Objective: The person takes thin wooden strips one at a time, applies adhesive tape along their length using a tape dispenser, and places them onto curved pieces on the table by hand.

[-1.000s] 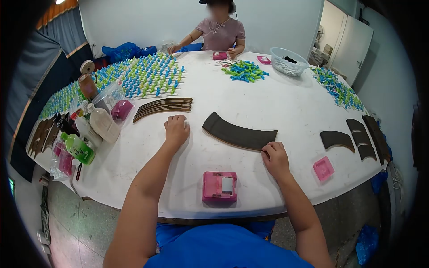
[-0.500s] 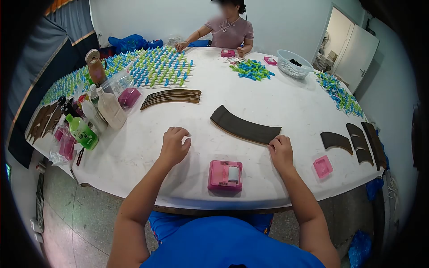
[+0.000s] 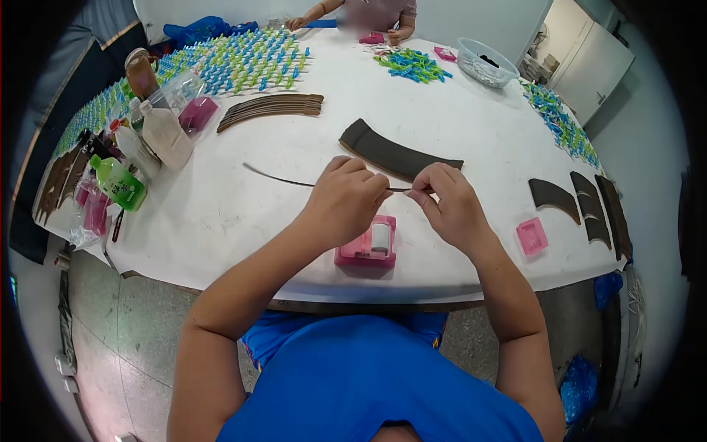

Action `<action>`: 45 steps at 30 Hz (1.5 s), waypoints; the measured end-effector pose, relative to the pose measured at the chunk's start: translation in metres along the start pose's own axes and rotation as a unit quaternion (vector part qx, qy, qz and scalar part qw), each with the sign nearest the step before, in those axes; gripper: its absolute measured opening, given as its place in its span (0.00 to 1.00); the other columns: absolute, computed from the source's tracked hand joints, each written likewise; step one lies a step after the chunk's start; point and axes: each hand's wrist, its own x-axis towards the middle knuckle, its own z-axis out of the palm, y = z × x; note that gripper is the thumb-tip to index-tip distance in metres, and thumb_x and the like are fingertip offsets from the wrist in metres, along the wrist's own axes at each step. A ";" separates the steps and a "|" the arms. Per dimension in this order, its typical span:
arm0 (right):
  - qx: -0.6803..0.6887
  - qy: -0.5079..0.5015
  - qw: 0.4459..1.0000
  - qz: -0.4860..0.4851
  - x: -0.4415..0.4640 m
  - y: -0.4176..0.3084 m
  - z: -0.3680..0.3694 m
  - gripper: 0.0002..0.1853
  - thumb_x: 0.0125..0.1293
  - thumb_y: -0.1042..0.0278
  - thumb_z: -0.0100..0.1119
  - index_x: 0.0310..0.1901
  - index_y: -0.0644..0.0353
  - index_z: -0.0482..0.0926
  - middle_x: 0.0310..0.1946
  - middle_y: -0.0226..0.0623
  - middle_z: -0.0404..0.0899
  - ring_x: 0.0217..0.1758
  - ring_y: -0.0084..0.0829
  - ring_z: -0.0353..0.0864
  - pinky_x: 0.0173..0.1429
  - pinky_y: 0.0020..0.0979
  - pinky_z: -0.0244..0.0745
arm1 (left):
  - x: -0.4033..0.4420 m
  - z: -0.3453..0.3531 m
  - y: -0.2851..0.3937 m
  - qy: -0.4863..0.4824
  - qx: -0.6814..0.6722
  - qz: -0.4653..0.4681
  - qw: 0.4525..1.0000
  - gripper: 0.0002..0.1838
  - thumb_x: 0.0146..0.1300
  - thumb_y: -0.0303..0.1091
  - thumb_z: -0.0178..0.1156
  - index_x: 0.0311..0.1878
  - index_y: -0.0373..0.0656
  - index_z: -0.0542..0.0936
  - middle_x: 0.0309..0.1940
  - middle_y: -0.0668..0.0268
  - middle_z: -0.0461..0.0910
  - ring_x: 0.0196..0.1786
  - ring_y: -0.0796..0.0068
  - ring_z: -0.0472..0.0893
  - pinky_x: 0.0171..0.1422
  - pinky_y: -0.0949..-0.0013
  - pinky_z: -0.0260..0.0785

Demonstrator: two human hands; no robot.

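Observation:
A thin, dark curved strip (image 3: 283, 179), seen edge-on, is held between my two hands above the table. My left hand (image 3: 346, 199) is closed around its middle part, and the strip's long end sticks out to the left. My right hand (image 3: 447, 200) pinches its right end, close to the left fingertips. Just beyond the hands lies a dark curved piece or stack (image 3: 394, 151) with a light brown edge. Below my left hand sits a pink box with a white roll (image 3: 366, 254), partly covered by that hand.
A bundle of curved strips (image 3: 272, 107) lies farther left, near bottles (image 3: 166, 136). At right are a small pink tray (image 3: 532, 236) and dark curved pieces (image 3: 554, 197). Blue and green twisted pieces (image 3: 412, 66) and a clear basin (image 3: 486, 66) stand farther back, where another person (image 3: 368, 18) sits.
My right hand has lifted from the dark curved stack with a thin strip. My left hand has moved right and taken hold of the strip too. The view has tilted down.

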 end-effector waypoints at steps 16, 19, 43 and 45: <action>0.151 -0.140 0.978 0.042 -0.025 -0.003 0.041 0.06 0.68 0.77 0.69 0.45 0.62 0.84 0.37 0.40 0.87 0.37 0.39 0.88 0.42 0.38 0.83 | 0.007 -0.053 0.011 -0.184 0.117 0.126 0.968 0.02 0.61 0.26 0.67 0.35 0.45 0.84 0.34 0.65 0.83 0.48 0.63 0.84 0.56 0.59 0.76; 0.141 -0.173 0.974 0.039 -0.025 0.000 0.043 0.07 0.68 0.76 0.69 0.46 0.61 0.84 0.37 0.39 0.88 0.37 0.39 0.88 0.42 0.38 0.84 | 0.011 -0.055 0.018 -0.210 0.135 0.138 0.959 0.03 0.62 0.27 0.66 0.36 0.48 0.88 0.32 0.67 0.84 0.48 0.66 0.84 0.58 0.60 0.75; 0.088 -0.180 0.980 -0.001 -0.048 0.019 0.037 0.13 0.65 0.80 0.69 0.49 0.58 0.90 0.39 0.38 0.87 0.41 0.36 0.89 0.44 0.35 0.85 | -0.051 0.004 -0.015 -0.113 -0.007 0.086 0.990 0.09 0.58 0.25 0.67 0.42 0.43 0.90 0.38 0.62 0.87 0.44 0.61 0.85 0.49 0.59 0.80; 0.089 -0.189 0.978 0.012 -0.051 0.021 0.033 0.13 0.64 0.81 0.69 0.49 0.56 0.91 0.39 0.38 0.87 0.41 0.37 0.89 0.44 0.35 0.85 | -0.056 0.012 -0.014 -0.095 -0.036 0.075 0.992 0.10 0.57 0.25 0.68 0.43 0.43 0.90 0.39 0.61 0.87 0.44 0.60 0.86 0.48 0.58 0.80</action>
